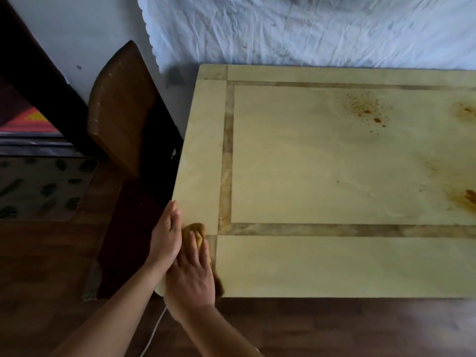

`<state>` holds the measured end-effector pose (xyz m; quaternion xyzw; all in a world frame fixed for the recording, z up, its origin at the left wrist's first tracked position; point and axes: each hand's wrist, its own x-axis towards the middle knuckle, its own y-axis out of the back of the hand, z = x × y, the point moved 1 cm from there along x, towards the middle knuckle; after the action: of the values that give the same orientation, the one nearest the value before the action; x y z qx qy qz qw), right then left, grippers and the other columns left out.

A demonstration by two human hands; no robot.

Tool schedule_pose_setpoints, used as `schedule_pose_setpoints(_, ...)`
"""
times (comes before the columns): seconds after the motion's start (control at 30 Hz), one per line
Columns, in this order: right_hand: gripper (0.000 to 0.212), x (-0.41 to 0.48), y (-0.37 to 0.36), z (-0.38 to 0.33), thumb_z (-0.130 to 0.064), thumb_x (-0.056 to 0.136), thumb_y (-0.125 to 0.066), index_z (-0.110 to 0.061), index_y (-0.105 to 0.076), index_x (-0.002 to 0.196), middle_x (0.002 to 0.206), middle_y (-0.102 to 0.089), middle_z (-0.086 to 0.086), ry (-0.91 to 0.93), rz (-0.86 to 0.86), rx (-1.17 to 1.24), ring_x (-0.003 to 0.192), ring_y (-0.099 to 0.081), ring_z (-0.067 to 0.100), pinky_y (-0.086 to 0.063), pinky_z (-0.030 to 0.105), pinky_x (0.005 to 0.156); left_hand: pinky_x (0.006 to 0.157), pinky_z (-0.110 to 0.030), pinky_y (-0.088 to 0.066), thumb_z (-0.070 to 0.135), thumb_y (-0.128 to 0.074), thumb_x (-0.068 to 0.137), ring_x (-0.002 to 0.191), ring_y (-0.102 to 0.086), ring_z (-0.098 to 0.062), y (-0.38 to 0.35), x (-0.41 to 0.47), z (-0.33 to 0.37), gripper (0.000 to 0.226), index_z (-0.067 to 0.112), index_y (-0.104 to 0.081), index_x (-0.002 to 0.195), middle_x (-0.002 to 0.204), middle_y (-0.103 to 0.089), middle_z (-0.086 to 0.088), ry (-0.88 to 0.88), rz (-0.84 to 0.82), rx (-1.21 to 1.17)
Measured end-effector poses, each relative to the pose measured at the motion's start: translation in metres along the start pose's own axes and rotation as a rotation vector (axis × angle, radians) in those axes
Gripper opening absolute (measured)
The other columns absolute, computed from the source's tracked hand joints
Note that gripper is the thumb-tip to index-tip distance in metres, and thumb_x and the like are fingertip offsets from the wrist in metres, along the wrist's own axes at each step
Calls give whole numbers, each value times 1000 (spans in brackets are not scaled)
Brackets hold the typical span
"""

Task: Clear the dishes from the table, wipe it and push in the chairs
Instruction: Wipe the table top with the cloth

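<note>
A pale yellow table point(334, 264) with brown inlay bands fills the right of the view. At its near left corner my right hand point(192, 276) lies flat on a brown cloth point(196, 229), pressing it onto the tabletop. My left hand point(166, 235) is held cupped, fingers together, just off the table's left edge beside the cloth. Brown stains point(367, 109) are spattered on the far middle of the top, and smears point(465, 198) sit at the right edge. A brown wooden chair point(121, 106) stands at the table's left end, its back angled away from the edge.
A crumpled white sheet point(309, 29) covers the wall side beyond the table. A dark wooden cabinet point(33, 73) stands at the far left, with a patterned mat point(41, 189) on the wooden floor. A white cable point(154, 328) runs down near my arms.
</note>
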<state>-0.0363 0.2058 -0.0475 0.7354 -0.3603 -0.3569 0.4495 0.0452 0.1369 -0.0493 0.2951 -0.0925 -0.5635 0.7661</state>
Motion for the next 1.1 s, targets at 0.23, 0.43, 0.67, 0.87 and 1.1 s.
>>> schedule_pose_setpoints(0.23,64,-51,2,93,-34,86,-53,-21,-35,146,154,-33,-2,-137,183,-105,146,-16,22,-15,53,112,119,-36,-16,29,-27,101,145,-13,-19,-7,-29,-3,47,10,-31,144,156,-21,-7,-114,-28,205)
schedule_pose_setpoints(0.43,71,-121,41,216,-52,84,2,-26,3,150,158,11,-9,-556,185,-117,145,16,17,10,41,118,118,-27,-10,34,-23,100,145,-7,-9,-40,-53,19,51,16,-23,148,157,-16,2,-202,-142,167)
schedule_pose_setpoints(0.67,57,-148,62,295,-41,100,-20,-30,-1,153,160,9,-12,-856,275,-25,147,13,15,10,45,118,118,-33,-20,34,-27,100,143,-22,-13,-77,-67,56,49,16,-30,146,154,-28,0,-282,-240,152)
schedule_pose_setpoints(0.87,58,-170,84,361,-42,100,-18,-28,3,153,160,12,-7,-1007,293,52,146,19,18,14,45,117,119,-28,-14,31,-27,101,144,-14,-10,-107,-59,83,49,16,-25,147,156,-21,1,-284,-268,188)
schedule_pose_setpoints(1.1,63,-150,103,381,-33,98,-24,-19,6,152,161,8,2,-1084,340,56,147,8,30,2,46,118,117,-30,-18,27,-31,100,143,-22,-16,-158,-55,121,46,12,-34,144,153,-30,-4,-239,-194,201)
